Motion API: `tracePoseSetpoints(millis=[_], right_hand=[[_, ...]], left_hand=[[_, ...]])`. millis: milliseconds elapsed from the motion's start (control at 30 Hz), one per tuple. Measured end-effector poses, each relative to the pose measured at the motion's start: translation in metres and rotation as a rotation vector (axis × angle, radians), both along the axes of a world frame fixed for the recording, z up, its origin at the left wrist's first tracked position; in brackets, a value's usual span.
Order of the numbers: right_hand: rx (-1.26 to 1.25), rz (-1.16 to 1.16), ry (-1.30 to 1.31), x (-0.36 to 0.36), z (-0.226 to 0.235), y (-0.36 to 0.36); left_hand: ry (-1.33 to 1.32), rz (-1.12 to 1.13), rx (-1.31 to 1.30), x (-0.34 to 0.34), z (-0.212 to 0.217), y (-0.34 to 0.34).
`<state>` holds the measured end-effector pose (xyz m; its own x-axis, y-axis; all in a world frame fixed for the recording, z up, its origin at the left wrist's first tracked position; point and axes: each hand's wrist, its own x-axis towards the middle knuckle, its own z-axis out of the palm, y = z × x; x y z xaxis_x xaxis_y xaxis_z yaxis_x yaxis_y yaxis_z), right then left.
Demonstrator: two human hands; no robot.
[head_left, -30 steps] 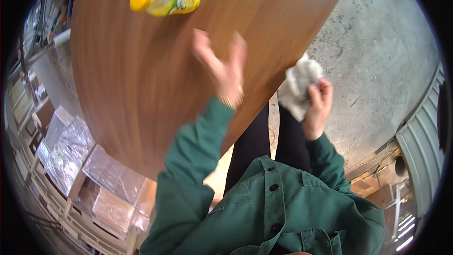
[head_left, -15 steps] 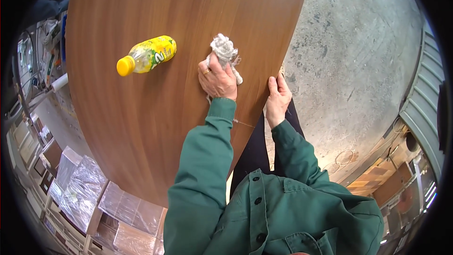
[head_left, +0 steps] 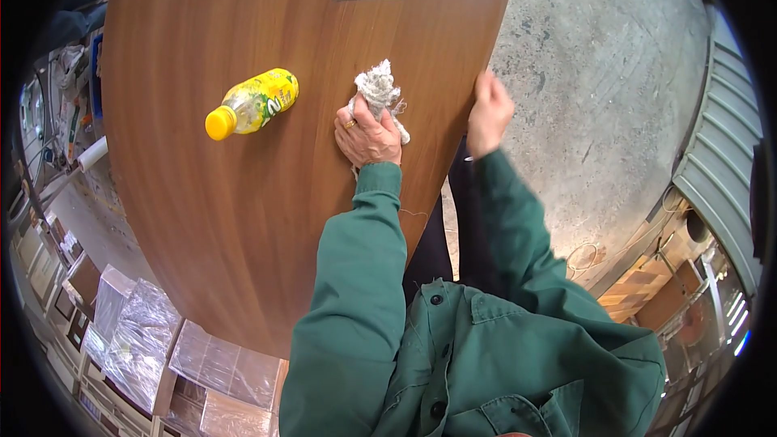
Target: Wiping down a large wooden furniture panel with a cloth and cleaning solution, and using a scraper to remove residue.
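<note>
Change since earlier: both hands sit a little farther along the counter (head_left: 243,218) than half a second ago, the rag has slid slightly toward the far end, and the bottle has kept its place.
Bottle: a yellow-capped plastic bottle (head_left: 252,103) lies on its side on the wood, cap toward the left edge, near the rag but apart from it.
Rag: a crumpled grey-white rag (head_left: 377,89) rests on the counter near the right edge, partly showing beyond the knuckles.
Left hand: the left hand (head_left: 368,136) lies palm-down on the rag, its fingers (head_left: 354,117) curled over the cloth and pinning it to the wood, nearly closed on it; a ring shows on one finger.
Right hand: the right hand (head_left: 488,112) is at the counter's right edge, fingers bent over the rim; it is blurred, so how tightly it grips cannot be told.
Risk, bottle: lying on its side, it would likely roll and could drop off the left edge if a wide sweep of the rag knocked it.
Risk, rag: loose threads trail from the cloth and could probably snag on the edge.
Risk, counter: pressing hard near the rim may shift the counter if the right hand's hold is slack.
</note>
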<state>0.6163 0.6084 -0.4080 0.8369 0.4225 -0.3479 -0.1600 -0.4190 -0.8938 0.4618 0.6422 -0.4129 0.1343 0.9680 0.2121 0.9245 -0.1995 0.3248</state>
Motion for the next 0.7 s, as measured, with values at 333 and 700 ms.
tracePoseSetpoints(millis=[333,700], right_hand=[[0.055,-0.090,-0.096,0.030,0.000,0.046],[0.072,-0.063,-0.100,0.034,0.002,0.048]], left_hand=[[-0.031,0.006,0.005,0.006,0.005,0.001],[-0.021,0.000,-0.001,0.005,0.008,0.002]])
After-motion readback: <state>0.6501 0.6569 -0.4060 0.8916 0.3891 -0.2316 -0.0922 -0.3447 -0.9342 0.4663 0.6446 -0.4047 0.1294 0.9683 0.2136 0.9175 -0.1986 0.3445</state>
